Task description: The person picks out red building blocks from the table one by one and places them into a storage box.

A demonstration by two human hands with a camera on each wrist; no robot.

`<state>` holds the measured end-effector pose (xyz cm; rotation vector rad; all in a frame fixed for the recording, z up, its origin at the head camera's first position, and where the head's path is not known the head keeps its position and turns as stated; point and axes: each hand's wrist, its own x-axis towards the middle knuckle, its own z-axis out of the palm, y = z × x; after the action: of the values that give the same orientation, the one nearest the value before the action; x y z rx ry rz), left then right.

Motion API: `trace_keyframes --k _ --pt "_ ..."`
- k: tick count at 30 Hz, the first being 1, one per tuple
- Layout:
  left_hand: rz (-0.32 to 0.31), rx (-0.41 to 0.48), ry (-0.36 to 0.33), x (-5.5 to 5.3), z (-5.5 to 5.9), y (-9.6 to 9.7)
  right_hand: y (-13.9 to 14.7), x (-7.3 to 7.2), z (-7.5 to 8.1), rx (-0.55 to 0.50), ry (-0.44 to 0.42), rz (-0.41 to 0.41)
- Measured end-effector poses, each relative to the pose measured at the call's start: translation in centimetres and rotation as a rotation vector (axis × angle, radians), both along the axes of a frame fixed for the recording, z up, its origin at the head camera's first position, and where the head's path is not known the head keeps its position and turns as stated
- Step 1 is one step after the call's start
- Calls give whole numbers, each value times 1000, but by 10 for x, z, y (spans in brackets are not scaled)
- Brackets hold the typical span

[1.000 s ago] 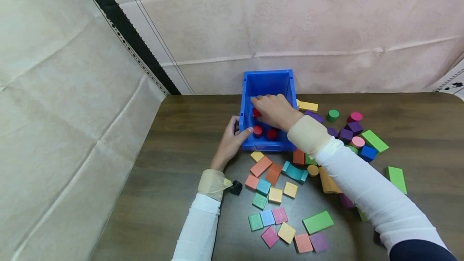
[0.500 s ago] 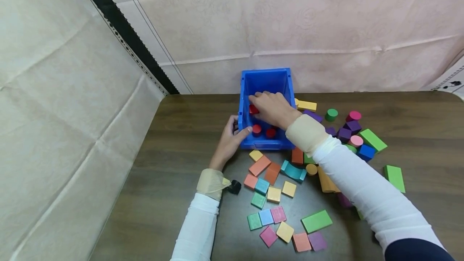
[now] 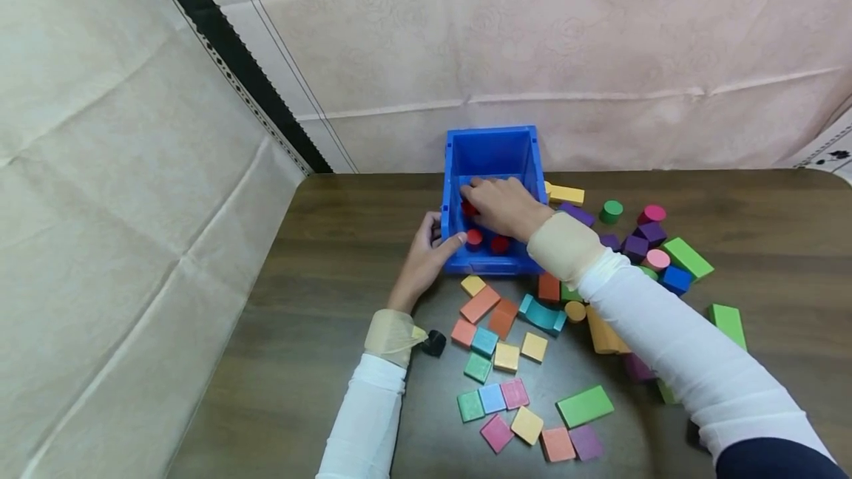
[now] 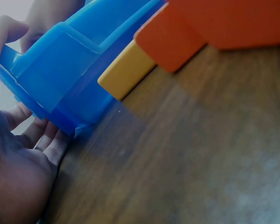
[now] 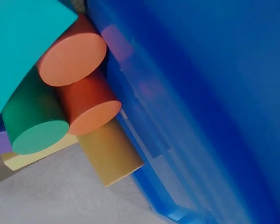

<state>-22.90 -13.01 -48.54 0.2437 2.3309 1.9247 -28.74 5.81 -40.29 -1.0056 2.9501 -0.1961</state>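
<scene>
A blue plastic bin point(image 3: 492, 150) stands at the back of the table. My left hand point(image 3: 424, 256) grips its left front side, thumb over the rim and fingers against the outer wall; the left wrist view shows these fingers point(image 4: 56, 144) close to the tabletop. My right hand point(image 3: 504, 207) reaches down inside the bin, its fingers curled at a red block point(image 3: 469, 208) that they partly cover. Two red cylinders point(image 3: 474, 238) stand in the bin nearer its front. The right wrist view shows the bin wall point(image 5: 214, 93), with the right hand outside that picture.
Several loose coloured blocks point(image 3: 479, 304) lie in front of the bin. More pieces, among them a green cylinder point(image 3: 611, 211) and a blue block point(image 3: 675, 280), lie to its right. A pale cloth wall point(image 3: 599, 58) rises behind the table point(image 3: 319, 257).
The right hand's fingers have shifted slightly inside the bin, and the red block by them has tilted up and then lowered. The left hand keeps its hold on the bin.
</scene>
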Motion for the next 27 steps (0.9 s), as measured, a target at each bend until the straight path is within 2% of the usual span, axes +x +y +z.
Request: trace_keyframes --k 13,20,27 --pt "6 -17 -2 -1 0 0 1 2 -4 15 -40 12" --pt "6 19 10 -2 2 -1 -3 -1 -5 61 -5 19" --pt "-5 3 -10 -1 1 0 -2 1 -9 79 13 34"
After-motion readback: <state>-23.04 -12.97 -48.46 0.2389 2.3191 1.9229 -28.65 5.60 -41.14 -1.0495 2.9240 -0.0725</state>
